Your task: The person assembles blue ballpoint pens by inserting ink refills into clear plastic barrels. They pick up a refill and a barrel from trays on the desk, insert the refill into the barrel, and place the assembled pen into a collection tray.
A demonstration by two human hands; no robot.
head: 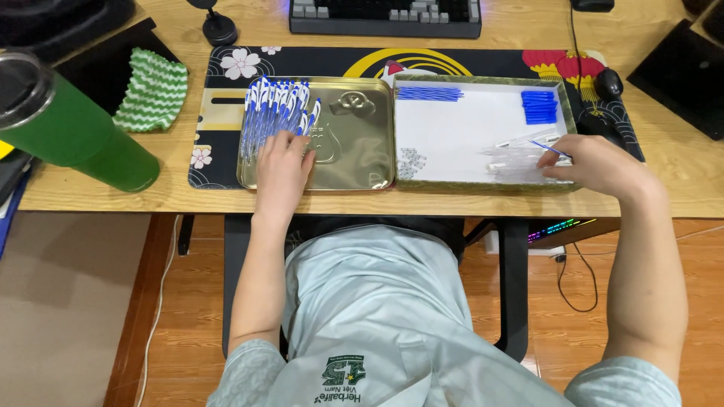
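A thin blue pen refill (549,147) is pinched between the fingers (556,160) of the right hand (596,164), its free end pointing up and to the left over a heap of clear plastic pen barrels (513,160). That heap lies in the lower right part of a shallow white-bottomed box lid (467,128) with a patterned green rim. In the same lid, a row of blue refills (428,93) lies along the upper left edge, a stack of blue caps (539,106) sits in the upper right corner, and a small cluster of tiny clear parts (411,161) rests by the lower left corner.

Just left of the box lid, touching its side, is a gold metal tray (354,143). A fan of assembled blue-and-white pens (275,113) fills the tray's left half. The left hand (283,167) lies flat on the lower ends of those pens, fingers loosely spread and gripping nothing, as far as can be seen.

Both lid and tray sit on a dark desk mat (226,64) printed with flowers, on a wooden table (452,203). Left of the tray, off the mat, are a green-and-white knitted cloth (151,89) and a green tumbler (75,132). Above the lid stands a keyboard (385,15); to the lid's right lies a black mouse (608,83).
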